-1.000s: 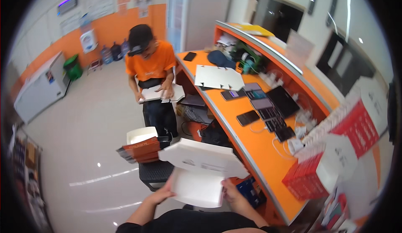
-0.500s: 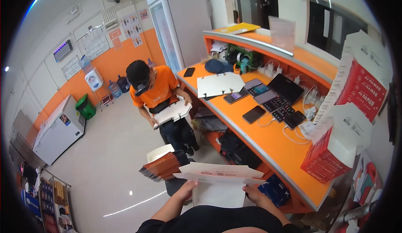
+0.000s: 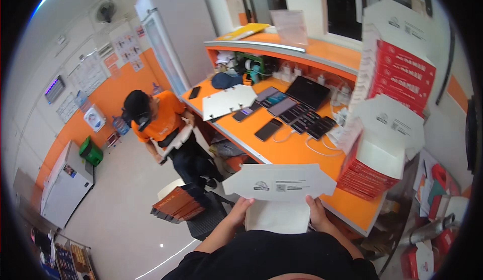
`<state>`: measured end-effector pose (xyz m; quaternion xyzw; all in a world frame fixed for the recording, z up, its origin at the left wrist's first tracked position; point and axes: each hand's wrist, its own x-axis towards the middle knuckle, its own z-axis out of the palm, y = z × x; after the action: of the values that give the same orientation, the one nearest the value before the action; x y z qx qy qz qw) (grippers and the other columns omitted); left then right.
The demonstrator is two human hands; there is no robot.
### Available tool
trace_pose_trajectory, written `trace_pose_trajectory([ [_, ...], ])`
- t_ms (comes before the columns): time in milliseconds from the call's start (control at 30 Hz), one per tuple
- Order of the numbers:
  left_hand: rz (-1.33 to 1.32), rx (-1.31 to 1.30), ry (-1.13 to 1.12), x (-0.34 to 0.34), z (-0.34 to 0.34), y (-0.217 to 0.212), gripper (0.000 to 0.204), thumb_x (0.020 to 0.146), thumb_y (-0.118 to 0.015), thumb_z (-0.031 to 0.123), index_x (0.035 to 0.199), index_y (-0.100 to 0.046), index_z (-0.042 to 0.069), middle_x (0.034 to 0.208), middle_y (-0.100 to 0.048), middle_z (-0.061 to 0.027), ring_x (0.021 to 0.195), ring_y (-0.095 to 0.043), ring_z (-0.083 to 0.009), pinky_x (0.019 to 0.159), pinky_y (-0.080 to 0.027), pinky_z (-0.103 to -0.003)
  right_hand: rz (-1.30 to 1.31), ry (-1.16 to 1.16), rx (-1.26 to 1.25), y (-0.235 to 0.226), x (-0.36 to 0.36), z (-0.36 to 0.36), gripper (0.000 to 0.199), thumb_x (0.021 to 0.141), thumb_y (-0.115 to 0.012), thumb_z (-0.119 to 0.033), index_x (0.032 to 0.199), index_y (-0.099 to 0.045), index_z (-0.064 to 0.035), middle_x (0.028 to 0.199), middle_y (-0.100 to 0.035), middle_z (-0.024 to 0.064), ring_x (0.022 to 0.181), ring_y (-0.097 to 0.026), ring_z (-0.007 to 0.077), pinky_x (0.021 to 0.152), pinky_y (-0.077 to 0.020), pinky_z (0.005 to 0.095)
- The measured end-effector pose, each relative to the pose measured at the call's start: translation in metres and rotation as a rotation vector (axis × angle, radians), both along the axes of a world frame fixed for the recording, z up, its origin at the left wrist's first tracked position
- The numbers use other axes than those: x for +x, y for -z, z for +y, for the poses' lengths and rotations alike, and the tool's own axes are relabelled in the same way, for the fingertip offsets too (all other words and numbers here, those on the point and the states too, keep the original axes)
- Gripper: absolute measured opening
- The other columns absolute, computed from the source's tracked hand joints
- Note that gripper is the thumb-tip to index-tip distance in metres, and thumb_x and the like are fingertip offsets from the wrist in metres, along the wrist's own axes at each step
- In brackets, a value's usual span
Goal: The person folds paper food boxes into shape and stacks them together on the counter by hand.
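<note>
While the left hand (image 3: 242,210) and right hand (image 3: 316,212) grasp its opposite sides, the box (image 3: 278,215) sits between them, lower centre of the frame, its raised lid (image 3: 279,182) running lengthwise left to right.

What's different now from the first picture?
The open box moved right, closer to the red boxes. The left hand and right hand went from its sides up near the lid's fold; neither let go. The other person tipped the white cardboard more steeply. The red boxes and phones stayed on the counter.
</note>
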<state>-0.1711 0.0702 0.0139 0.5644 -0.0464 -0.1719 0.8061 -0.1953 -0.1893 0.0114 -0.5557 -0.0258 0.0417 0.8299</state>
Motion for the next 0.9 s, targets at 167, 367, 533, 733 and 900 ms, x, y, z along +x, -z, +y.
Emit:
trace_pose_trajectory([
  [167, 0.113, -0.085, -0.070, 0.013, -0.014, 0.011, 0.047, 0.082, -0.052, 0.032, 0.118, -0.042, 0.002, 0.109, -0.052, -0.0100, 0.097, -0.052, -0.0192, 0.084, -0.043, -0.033, -0.066, -0.158, -0.329, 0.039, -0.007, -0.046, 0.074, 0.083, -0.058, -0.022, 0.136, -0.009, -0.0062, 0.126, -0.030, 0.0105, 0.115, -0.034, 0.0188, 0.096, -0.0308, 0.0335],
  [367, 0.264, -0.194, -0.016, 0.027, -0.055, -0.015, 0.058, 0.084, -0.048, 0.039, 0.127, -0.034, 0.002, 0.118, -0.049, -0.0127, 0.109, -0.048, -0.0220, 0.089, -0.040, -0.034, -0.061, -0.168, -0.141, 0.015, -0.013, -0.052, 0.081, 0.081, -0.053, -0.012, 0.139, 0.003, -0.0106, 0.140, -0.012, 0.0133, 0.131, -0.012, 0.0252, 0.105, -0.0145, 0.0386],
  [533, -0.002, -0.297, 0.024, 0.012, -0.068, -0.024, 0.089, 0.074, -0.060, 0.053, 0.139, -0.014, 0.013, 0.138, -0.028, -0.0048, 0.126, -0.029, -0.0206, 0.100, -0.028, -0.037, 0.133, -0.141, 0.272, -0.032, 0.013, -0.064, 0.063, 0.082, -0.047, -0.011, 0.137, -0.015, -0.0098, 0.137, -0.024, 0.0101, 0.127, -0.025, 0.0230, 0.103, -0.0244, 0.0378],
  [733, -0.041, -0.133, -0.163, 0.003, -0.066, -0.037, 0.101, 0.063, -0.068, 0.030, 0.141, -0.004, 0.018, 0.142, -0.018, -0.0048, 0.130, -0.021, -0.0210, 0.103, -0.021, -0.034, 0.050, -0.237, 0.239, -0.044, 0.053, -0.050, 0.067, 0.081, -0.052, -0.021, 0.137, -0.016, -0.0111, 0.136, -0.027, 0.0096, 0.126, -0.027, 0.0219, 0.103, -0.0246, 0.0379],
  [900, -0.057, -0.164, -0.220, 0.023, -0.056, -0.031, 0.095, 0.064, -0.062, 0.021, 0.141, -0.006, 0.017, 0.143, -0.017, -0.0053, 0.129, -0.021, -0.0214, 0.103, -0.018, -0.033, -0.031, -0.377, 0.170, -0.030, 0.074, -0.051, 0.079, 0.075, -0.061, -0.028, 0.137, -0.016, -0.0114, 0.134, -0.030, 0.0107, 0.125, -0.029, 0.0250, 0.102, -0.0245, 0.0416],
])
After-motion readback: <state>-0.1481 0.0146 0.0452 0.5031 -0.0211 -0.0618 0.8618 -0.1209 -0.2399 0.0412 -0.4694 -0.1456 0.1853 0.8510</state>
